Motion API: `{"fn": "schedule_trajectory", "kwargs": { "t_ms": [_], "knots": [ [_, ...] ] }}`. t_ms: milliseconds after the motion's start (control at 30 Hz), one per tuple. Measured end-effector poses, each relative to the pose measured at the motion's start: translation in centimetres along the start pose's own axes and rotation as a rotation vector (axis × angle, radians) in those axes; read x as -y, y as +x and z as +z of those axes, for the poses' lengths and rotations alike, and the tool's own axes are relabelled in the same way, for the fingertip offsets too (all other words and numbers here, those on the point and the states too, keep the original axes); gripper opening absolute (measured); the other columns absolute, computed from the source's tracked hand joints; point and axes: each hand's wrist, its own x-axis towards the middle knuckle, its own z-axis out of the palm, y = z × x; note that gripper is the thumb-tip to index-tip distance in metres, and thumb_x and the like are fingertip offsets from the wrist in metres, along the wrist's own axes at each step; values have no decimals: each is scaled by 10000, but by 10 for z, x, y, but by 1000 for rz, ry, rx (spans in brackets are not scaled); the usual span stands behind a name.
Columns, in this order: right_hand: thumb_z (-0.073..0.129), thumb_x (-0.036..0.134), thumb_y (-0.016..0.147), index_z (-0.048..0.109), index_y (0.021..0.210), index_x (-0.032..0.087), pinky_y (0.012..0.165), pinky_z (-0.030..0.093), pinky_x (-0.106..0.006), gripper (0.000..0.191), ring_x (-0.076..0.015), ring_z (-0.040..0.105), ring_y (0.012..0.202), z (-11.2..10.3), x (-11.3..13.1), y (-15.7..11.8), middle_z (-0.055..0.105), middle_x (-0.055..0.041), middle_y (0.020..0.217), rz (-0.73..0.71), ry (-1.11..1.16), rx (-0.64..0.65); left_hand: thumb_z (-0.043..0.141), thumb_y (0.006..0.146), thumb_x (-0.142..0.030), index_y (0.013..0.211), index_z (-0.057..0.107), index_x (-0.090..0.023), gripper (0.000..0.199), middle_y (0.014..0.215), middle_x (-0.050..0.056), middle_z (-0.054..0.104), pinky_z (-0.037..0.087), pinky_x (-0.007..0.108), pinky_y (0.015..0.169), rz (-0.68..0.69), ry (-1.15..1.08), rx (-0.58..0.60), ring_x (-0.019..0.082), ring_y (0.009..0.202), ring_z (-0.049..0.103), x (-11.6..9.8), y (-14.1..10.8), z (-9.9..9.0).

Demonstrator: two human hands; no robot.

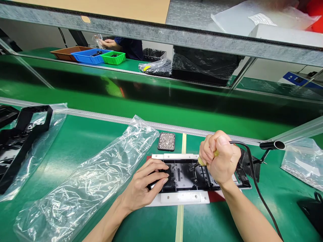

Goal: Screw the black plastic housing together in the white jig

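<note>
My right hand (219, 158) is closed in a fist around the yellow handle of a soldering iron (202, 161). Its dark tip points down onto a long black plastic housing (180, 174), and a black cable runs out of the top of my fist. My left hand (146, 181) rests on the housing's left end, fingers spread and fingertips touching it. The housing lies flat between the white rails of a fixture (184, 197). Just behind the fixture stands a small black tray (167, 141) filled with tiny metal parts.
A clear plastic bag (88, 181) lies to the left, beyond it black frames (25, 134) on plastic. At right are a metal tube holder (272, 145) and a bag of small parts (304, 164). Behind the divider, a person's hand (108, 43) is near coloured bins (91, 55).
</note>
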Motion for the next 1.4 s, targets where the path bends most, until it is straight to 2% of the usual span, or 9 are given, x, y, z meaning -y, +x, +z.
{"fn": "schedule_trajectory", "kwargs": {
  "t_ms": [1400],
  "knots": [
    [546, 389, 1034, 411, 667, 195, 356, 264, -179, 436, -61, 309, 414, 0, -7, -3, 350, 58, 532, -29, 32, 23, 625, 983, -38, 1149, 705, -171, 227, 1216, 115, 643, 499, 477, 1021, -5, 20, 50, 261, 1145, 605, 0, -3, -2]
  ]
}}
